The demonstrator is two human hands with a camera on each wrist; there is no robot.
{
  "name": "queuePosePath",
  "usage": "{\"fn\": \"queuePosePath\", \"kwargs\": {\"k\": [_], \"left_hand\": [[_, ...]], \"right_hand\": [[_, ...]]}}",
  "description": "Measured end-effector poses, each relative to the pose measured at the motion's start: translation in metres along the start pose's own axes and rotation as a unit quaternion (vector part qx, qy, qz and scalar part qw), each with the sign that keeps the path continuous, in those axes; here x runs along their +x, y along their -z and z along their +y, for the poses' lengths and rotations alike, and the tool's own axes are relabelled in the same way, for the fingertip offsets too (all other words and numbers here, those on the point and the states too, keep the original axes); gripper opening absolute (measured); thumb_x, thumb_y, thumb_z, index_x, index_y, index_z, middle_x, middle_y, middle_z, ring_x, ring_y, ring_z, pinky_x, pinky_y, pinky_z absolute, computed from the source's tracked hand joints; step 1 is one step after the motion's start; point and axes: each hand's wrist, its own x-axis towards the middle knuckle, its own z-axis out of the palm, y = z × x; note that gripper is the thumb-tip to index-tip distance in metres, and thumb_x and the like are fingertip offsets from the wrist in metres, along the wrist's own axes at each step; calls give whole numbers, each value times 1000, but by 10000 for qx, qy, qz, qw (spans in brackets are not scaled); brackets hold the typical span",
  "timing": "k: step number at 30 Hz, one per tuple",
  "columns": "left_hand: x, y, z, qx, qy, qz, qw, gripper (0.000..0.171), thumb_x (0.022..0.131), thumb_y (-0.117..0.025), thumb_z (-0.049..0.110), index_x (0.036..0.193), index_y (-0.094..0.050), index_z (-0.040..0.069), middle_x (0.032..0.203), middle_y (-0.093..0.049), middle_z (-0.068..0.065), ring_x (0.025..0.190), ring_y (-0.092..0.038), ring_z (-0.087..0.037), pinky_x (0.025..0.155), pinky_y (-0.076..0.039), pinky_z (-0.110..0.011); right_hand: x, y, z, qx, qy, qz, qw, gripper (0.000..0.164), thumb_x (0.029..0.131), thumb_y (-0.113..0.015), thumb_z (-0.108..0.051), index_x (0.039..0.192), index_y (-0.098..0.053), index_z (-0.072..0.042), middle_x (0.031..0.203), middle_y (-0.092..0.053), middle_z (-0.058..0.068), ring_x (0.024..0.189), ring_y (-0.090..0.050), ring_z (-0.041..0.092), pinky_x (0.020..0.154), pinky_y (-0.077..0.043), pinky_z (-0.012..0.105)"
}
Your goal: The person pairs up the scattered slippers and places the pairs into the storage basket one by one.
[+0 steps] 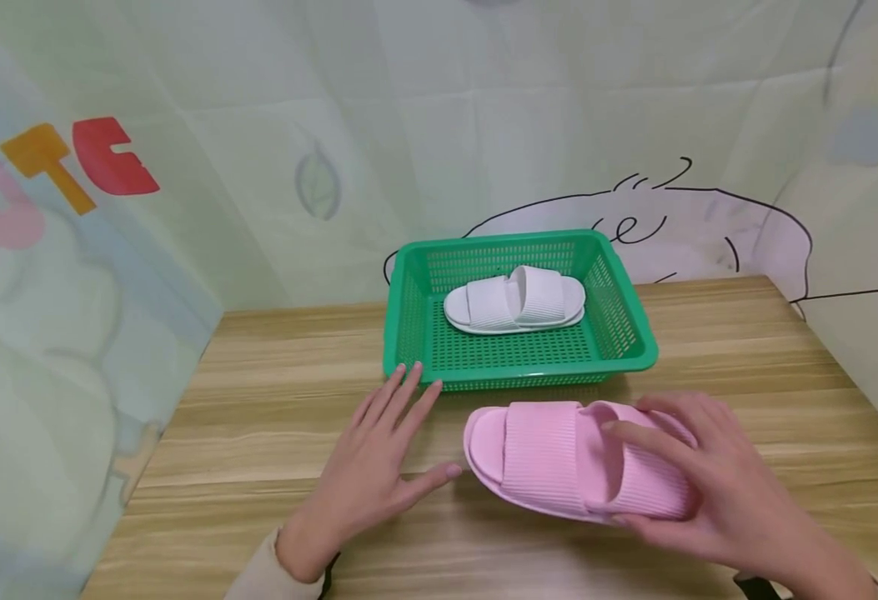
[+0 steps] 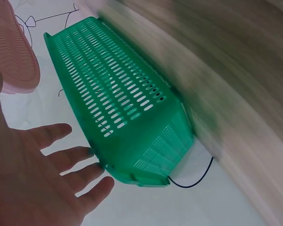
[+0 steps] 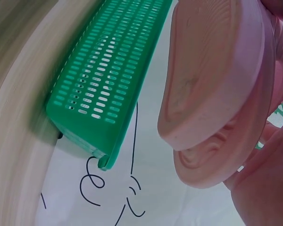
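My right hand (image 1: 716,483) grips a pair of pink slippers (image 1: 539,454) by the right end, holding them above the table in front of the basket. In the right wrist view two stacked soles of these pink slippers (image 3: 203,84) show. My left hand (image 1: 367,467) is spread with straight fingers, its fingertips at the front left corner of the green basket (image 1: 521,373); whether they touch it I cannot tell. Inside the basket lie white slippers (image 1: 491,302), one apparently on the other, toward the back. In the left wrist view the left hand (image 2: 42,174) holds nothing.
The basket stands toward the back of a wood-grain table (image 1: 281,392). Behind it hangs a pale printed cloth (image 1: 243,167) with cartoon lines, and it also covers the left and right sides.
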Motion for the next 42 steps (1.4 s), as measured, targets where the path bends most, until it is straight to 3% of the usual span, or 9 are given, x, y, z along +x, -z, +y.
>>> {"fn": "queuePosePath", "kwargs": {"k": [7, 14, 28, 42], "left_hand": [[-2, -5, -3, 178, 86, -84, 9998, 94, 99, -45, 79, 165, -38, 12, 176, -23, -9, 162, -21, -35, 125, -30, -61], [-2, -6, -5, 331, 30, -11, 9994, 99, 99, -42, 80, 165, -37, 7, 175, -25, -10, 162, -24, -35, 124, -31, -61], [0, -6, -4, 418, -63, 200, 9989, 100, 97, -44, 82, 161, -44, 5, 173, -32, -10, 159, -30, -36, 122, -35, -60], [5, -6, -4, 480, -38, 182, 9987, 98, 97, -44, 82, 160, -47, 6, 169, -39, -12, 157, -34, -36, 120, -37, -60]], "right_hand": [[1, 0, 3, 32, -15, 1, 10000, 69, 85, -74, -73, 134, -73, -24, 131, -61, 8, 122, -48, 25, 111, -24, 25], [6, 2, 7, -47, -57, -18, 10000, 70, 90, -65, -75, 134, -73, -22, 132, -61, 10, 120, -49, 27, 111, -24, 26], [34, -4, 24, 19, 339, 617, 9975, 72, 92, -63, -75, 126, -75, -12, 125, -61, 22, 113, -49, 35, 103, -27, 32], [62, -5, 49, -7, 15, 81, 10000, 75, 94, -59, -75, 139, -68, -16, 136, -57, 21, 126, -47, 41, 97, -32, 56]]}}
